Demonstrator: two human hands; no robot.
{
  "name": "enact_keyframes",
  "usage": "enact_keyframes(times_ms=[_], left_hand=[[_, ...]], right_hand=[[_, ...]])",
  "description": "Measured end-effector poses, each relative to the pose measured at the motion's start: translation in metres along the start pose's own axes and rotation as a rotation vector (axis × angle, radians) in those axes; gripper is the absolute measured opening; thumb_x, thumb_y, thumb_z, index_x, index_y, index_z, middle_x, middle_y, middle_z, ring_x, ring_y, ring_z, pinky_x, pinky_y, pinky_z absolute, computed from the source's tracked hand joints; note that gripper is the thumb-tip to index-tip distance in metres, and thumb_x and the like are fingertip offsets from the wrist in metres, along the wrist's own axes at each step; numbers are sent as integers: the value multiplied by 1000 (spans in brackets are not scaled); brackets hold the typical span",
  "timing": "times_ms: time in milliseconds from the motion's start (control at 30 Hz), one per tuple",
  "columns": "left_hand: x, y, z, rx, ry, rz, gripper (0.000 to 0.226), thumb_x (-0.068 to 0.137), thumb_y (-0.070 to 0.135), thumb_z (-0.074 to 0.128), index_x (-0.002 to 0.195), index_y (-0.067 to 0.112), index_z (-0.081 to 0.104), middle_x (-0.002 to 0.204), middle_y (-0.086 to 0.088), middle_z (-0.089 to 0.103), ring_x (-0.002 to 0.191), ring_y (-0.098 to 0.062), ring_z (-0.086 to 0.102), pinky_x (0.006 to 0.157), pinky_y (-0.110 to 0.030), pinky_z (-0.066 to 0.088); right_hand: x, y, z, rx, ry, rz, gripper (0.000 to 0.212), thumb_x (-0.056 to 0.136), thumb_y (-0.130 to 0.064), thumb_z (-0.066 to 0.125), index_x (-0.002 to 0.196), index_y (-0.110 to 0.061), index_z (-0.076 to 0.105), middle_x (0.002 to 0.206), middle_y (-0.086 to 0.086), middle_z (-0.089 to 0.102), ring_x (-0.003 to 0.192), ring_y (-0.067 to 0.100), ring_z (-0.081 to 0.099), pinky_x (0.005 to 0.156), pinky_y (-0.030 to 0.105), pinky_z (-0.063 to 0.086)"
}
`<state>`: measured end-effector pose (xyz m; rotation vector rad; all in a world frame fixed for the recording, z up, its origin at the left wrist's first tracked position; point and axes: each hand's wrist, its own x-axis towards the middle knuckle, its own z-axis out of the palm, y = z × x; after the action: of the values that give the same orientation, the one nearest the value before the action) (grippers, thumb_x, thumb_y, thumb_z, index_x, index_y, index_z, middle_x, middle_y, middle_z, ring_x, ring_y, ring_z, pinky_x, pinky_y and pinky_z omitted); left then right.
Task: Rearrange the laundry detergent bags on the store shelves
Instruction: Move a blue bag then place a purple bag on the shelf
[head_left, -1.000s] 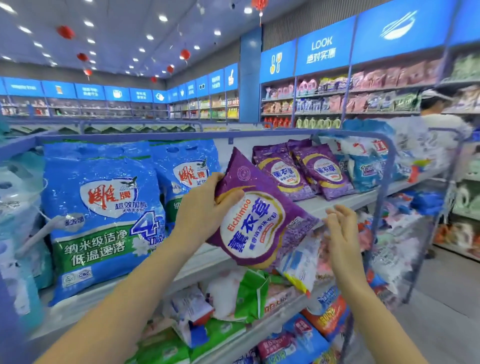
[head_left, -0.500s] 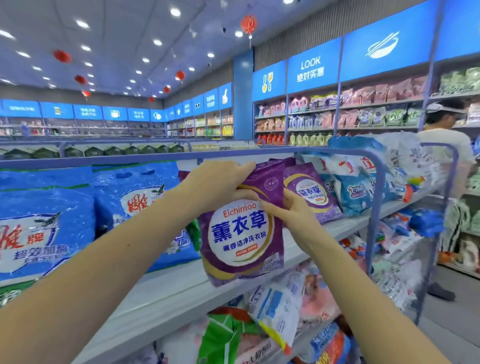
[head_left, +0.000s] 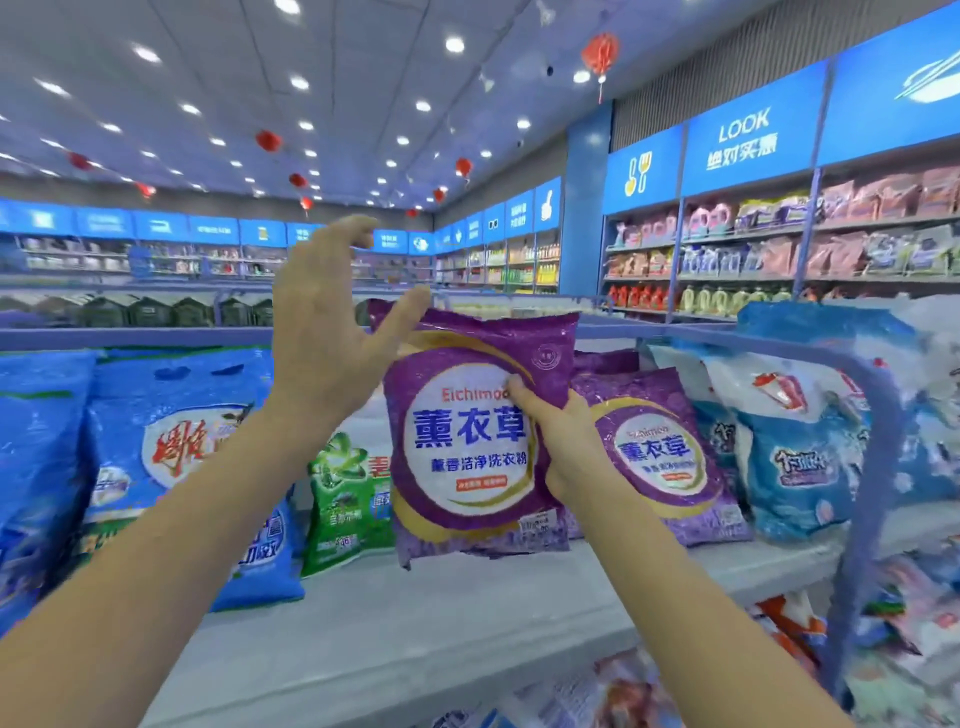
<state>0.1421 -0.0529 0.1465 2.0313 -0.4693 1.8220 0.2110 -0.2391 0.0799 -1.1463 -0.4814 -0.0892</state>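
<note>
Since half a second ago the left hand (head_left: 322, 332) has let go of the top corner of the purple detergent bag (head_left: 467, 452) and lifted to the bag's 10 o'clock. The bag itself has come up from the shelf's front edge and now stands upright and square to the camera.

The left grip is spread wide, fingers loosely arched, holding nothing. Its thumb tip lies at the bag's upper left edge; whether it touches cannot be told. The right hand (head_left: 566, 447), at the bag's 3 o'clock, pinches the bag's right side, thumb pressed on the printed front and fingers hidden behind.

The bag's bottom edge hangs just at the white shelf (head_left: 415, 618); contact cannot be told. Along the shelf stand large blue bags (head_left: 182, 467) at 9 o'clock, a green bag (head_left: 345, 504) at 8 o'clock partly behind the held one, a matching purple bag (head_left: 660, 457) just beside the right hand, and pale blue bags (head_left: 800, 462) farther toward 3 o'clock.
</note>
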Motion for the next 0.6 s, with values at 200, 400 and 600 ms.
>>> enact_keyframes(times_ms=[200, 400, 600], left_hand=[[-73, -16, 23, -633, -327, -1032, 92, 49, 67, 69, 124, 19, 44, 110, 5, 59, 100, -10, 58, 85, -25, 44], [-124, -27, 41, -817, -418, -1186, 74, 51, 57, 76, 112, 19, 62, 96, 5, 75, 89, -14, 72, 69, -22, 57], [-136, -36, 30, -733, -433, -1200, 47, 66, 45, 70, 105, 19, 66, 95, 1, 76, 87, -17, 72, 65, -22, 57]], right_hand=[[28, 8, -6, 167, 5, 53, 2, 85, -10, 65, 84, -11, 64, 70, 0, 74, 64, 15, 71, 50, 27, 55], [35, 28, 10, 122, -87, 149, 10, 84, -13, 67, 92, -7, 64, 77, 1, 74, 73, 19, 71, 57, 29, 56], [61, -4, 0, -471, -133, -316, 53, 80, -31, 73, 126, -33, 46, 128, -5, 54, 116, 9, 51, 89, 22, 43]])
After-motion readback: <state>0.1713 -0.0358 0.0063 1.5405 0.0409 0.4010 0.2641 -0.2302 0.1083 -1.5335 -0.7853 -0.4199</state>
